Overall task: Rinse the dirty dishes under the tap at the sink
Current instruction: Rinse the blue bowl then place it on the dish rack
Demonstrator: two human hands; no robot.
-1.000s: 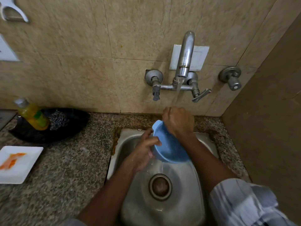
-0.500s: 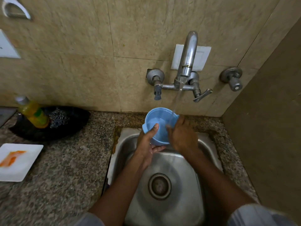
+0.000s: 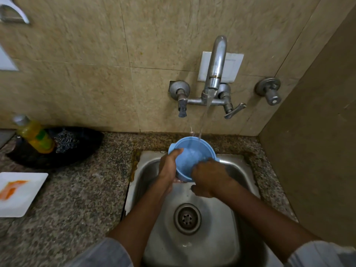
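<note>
Two hands work one blue bowl (image 3: 192, 155) over the back of the steel sink (image 3: 238, 170), right under the tap (image 3: 216, 64). Versus a second ago: bowl was tipped on its side, lower in the basin, no stream visible; half a second ago it was up by the spout; now it sits mouth-up, tilted toward the person, and water (image 3: 204, 116) runs from the spout onto its far rim. Left hand (image 3: 168, 170) grips the near-left wall, thumb hooked over the rim, fingers curled underneath. Right hand (image 3: 209, 176) has shifted from on top of the bowl to its right side, fingers dipped inside; fingertips hidden behind the rim, so whether they press or pinch I cannot tell. Drain (image 3: 187, 218) unchanged.

Hard to see: bowl base covered by both hands, any dirt inside blurred by water. White plate (image 3: 25, 193) with orange smears cut off at left edge. Yellow bottle (image 3: 34, 135) and steel scrubber (image 3: 66, 140) sit in a dark dish (image 3: 57, 158), all blurred. Both sleeves cropped at the bottom
</note>
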